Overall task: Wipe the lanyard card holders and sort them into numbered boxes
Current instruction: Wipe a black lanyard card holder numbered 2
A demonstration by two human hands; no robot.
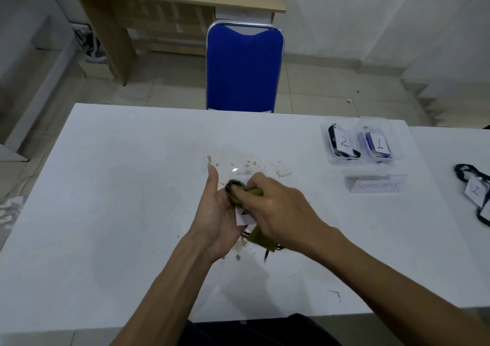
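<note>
Covering most of the card holder (245, 214), right hand (275, 208), green cloth (257, 235)

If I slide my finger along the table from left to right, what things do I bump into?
left hand → green cloth → right hand → box 2 → box 1 → Resepsionis sign → lanyard card holder marked 1
</note>
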